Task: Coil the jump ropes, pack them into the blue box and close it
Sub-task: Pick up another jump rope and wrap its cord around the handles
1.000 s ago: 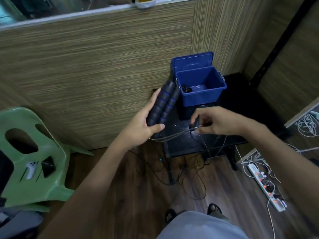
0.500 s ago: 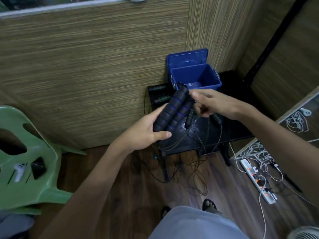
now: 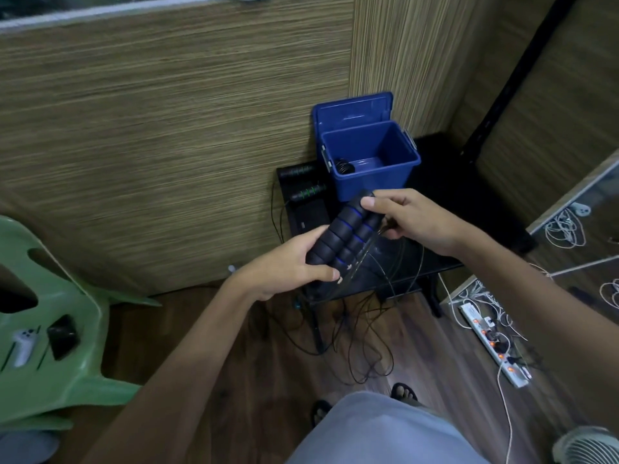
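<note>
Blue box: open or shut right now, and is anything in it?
Open. The blue box has its lid standing up behind it, and a dark coiled item lies in its left corner.

Two hands, left [image 3: 284,267] and right [image 3: 413,217]. Two blue-ringed handles [image 3: 341,234], two green-ringed handles [image 3: 303,180], one blue box [image 3: 371,162], one worktop [image 3: 469,182], one green chair [image 3: 50,329] at left, one power strip [image 3: 494,346] lower right.

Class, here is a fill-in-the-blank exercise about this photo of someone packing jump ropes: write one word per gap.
1. The lid of the blue box stands ____.
2. The left hand grips two black handles with ____ rings.
3. The handles lying on the black table have ____ rings.
4. The plastic chair is ____.

Missing words: open; blue; green; green
</note>
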